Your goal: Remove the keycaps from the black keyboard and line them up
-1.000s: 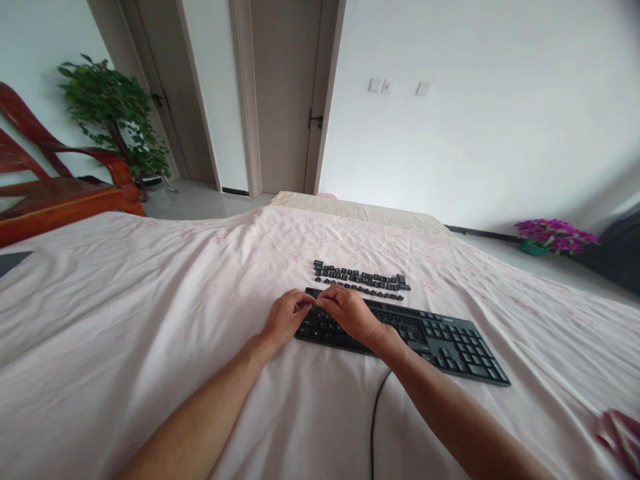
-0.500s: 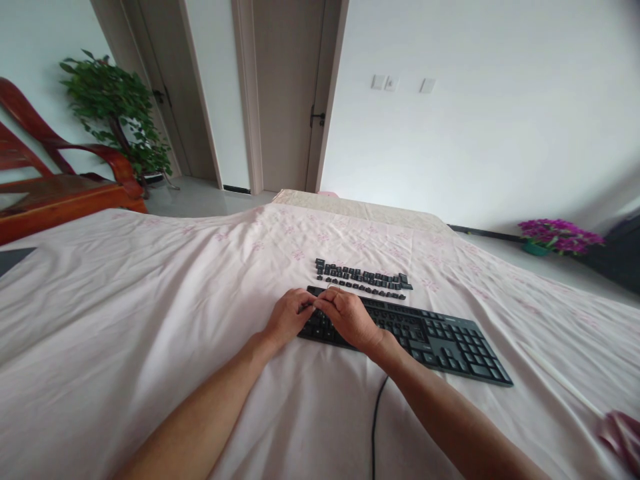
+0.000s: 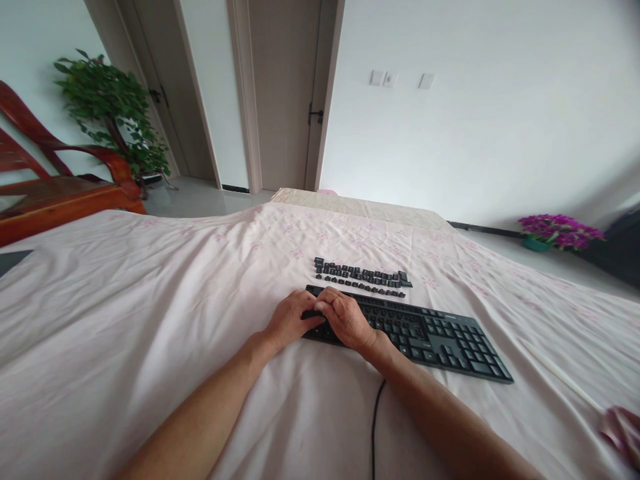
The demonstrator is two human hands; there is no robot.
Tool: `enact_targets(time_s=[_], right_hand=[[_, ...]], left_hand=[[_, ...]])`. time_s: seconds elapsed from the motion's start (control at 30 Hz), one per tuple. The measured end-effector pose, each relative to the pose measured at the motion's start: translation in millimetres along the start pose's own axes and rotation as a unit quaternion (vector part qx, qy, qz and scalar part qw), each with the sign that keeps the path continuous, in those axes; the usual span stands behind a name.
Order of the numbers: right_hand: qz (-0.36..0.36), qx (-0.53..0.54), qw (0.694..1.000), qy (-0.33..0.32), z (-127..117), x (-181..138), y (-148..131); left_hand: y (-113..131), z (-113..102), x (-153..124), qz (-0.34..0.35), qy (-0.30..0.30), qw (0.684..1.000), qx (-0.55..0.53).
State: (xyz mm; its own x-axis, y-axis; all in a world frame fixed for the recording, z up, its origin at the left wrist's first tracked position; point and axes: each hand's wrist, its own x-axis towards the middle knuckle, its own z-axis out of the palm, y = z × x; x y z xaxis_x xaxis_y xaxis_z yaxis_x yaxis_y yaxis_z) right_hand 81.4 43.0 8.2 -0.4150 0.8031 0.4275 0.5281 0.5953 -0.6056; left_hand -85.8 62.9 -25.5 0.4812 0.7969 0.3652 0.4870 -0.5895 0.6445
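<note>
A black keyboard lies on a pale pink sheet, its cable running toward me. My left hand and my right hand sit together on the keyboard's left end, fingers curled and fingertips meeting over the keys. What the fingers pinch is too small to make out. Just beyond the keyboard, several loose black keycaps lie in neat rows on the sheet.
A red wooden chair and a green potted plant stand at the left. Two doors face me at the back. Purple flowers sit on the floor at the right. A pinkish object lies at the lower right edge.
Both hands have shifted slightly toward me on the keyboard's left end and stay pressed together. The camera view has moved a little; keycap rows are unchanged.
</note>
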Motion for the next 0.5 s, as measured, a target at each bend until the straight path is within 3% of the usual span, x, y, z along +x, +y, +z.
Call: enact_targets(time_s=[0.37,0.5], right_hand=[[-0.019,0.063,0.993,0.097,6.7,-10.7,9.0],[-0.014,0.068,0.992,0.103,5.8,-10.3,7.2]], left_hand=[[0.6,4.7,0.2,-0.028,0.023,0.999,-0.025],[1.5,4.7,-0.1,-0.029,0.032,0.998,-0.043]])
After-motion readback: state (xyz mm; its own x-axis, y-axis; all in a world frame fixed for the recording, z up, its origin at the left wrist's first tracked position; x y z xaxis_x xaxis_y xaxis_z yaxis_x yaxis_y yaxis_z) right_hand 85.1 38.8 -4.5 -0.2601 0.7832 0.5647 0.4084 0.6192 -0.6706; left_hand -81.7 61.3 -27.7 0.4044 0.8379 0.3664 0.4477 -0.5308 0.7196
